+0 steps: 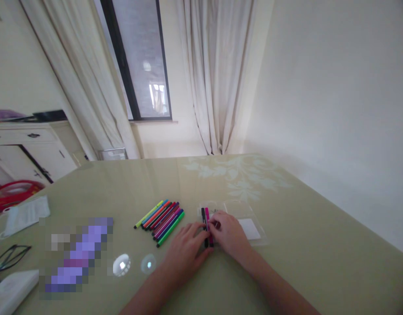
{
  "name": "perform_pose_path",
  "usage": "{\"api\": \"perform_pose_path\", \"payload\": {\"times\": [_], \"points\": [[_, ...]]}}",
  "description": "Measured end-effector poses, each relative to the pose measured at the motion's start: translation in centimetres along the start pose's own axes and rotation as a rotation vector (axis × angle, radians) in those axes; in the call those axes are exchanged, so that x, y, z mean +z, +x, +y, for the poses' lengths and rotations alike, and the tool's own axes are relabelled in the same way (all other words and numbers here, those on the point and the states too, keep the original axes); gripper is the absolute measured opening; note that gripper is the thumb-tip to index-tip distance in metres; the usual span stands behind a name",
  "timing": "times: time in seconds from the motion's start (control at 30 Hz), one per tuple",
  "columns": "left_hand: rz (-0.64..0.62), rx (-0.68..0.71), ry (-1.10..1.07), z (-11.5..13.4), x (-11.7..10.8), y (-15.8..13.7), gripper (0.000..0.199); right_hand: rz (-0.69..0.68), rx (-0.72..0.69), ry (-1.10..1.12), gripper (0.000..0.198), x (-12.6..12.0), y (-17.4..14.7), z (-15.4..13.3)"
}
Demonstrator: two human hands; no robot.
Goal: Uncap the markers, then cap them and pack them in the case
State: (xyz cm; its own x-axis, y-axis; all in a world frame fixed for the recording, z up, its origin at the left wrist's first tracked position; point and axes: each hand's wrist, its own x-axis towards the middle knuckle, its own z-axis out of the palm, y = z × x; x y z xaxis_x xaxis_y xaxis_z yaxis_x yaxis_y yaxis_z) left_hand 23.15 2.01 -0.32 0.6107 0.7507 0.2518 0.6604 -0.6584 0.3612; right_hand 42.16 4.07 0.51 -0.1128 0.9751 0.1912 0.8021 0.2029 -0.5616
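Observation:
Two felt-tip pens lie side by side in the left part of a clear plastic case. One is a black felt-tip pen, the other a magenta felt-tip pen. My left hand is curled at the black pen, its fingers and thumb gripping it from the left. With bent fingers, my right hand pinches the magenta pen from the right, covering part of the case. To the left lies a slanted row of several coloured felt-tip pens, a green one nearest my left hand.
On the left of the table are a face mask, black-framed glasses, a white object and a blurred purple item. A wall borders the right side. Behind are curtains and a cabinet.

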Motion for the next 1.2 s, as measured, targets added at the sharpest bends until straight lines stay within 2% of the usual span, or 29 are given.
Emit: {"api": "perform_pose_path", "payload": {"times": [0.17, 0.23, 0.33, 0.43, 0.5, 0.73, 0.83, 1.0, 1.1, 1.2], "points": [[0.052, 0.017, -0.002, -0.3, -0.1, 0.0, 0.033, -0.002, -0.024, 0.04, 0.015, -0.2, 0.0, 0.2], [0.127, -0.074, 0.041, -1.0, -0.2, 0.2, 0.028, 0.003, -0.017, 0.068, 0.014, -0.1, 0.0, 0.3], [0.246, -0.293, 0.294, -2.2, -0.7, 0.2, 0.022, 0.022, -0.016, 0.107, 0.016, 0.0, -0.1, 0.2], [0.233, -0.421, 0.535, -3.0, -1.3, 0.2, 0.019, 0.044, -0.034, 0.113, 0.017, 0.1, -0.2, 0.1], [0.205, -0.43, 0.572, -3.1, -1.3, 0.1, 0.017, 0.044, -0.042, 0.108, 0.016, 0.1, -0.3, 0.0], [0.204, -0.381, 0.376, -3.7, 0.2, 0.1, 0.019, 0.037, -0.059, 0.122, 0.016, 0.3, -0.5, -0.1], [0.242, -0.37, 0.241, -3.5, 0.3, 0.3, 0.018, 0.053, -0.068, 0.19, 0.016, 0.0, -0.5, -0.5], [0.327, -0.242, -0.157, -1.6, -0.2, 0.4, 0.022, -0.033, -0.025, 0.598, 0.025, -0.5, -0.5, -1.5], [0.325, -0.187, -0.29, -0.5, -0.4, 0.3, 0.022, -0.077, 0.013, 0.812, 0.032, -0.4, -0.2, -1.6], [0.281, -0.18, -0.342, 0.0, -0.4, 0.1, 0.024, 0.022, 0.09, 0.952, 0.041, -0.4, 0.3, -1.1]]}}
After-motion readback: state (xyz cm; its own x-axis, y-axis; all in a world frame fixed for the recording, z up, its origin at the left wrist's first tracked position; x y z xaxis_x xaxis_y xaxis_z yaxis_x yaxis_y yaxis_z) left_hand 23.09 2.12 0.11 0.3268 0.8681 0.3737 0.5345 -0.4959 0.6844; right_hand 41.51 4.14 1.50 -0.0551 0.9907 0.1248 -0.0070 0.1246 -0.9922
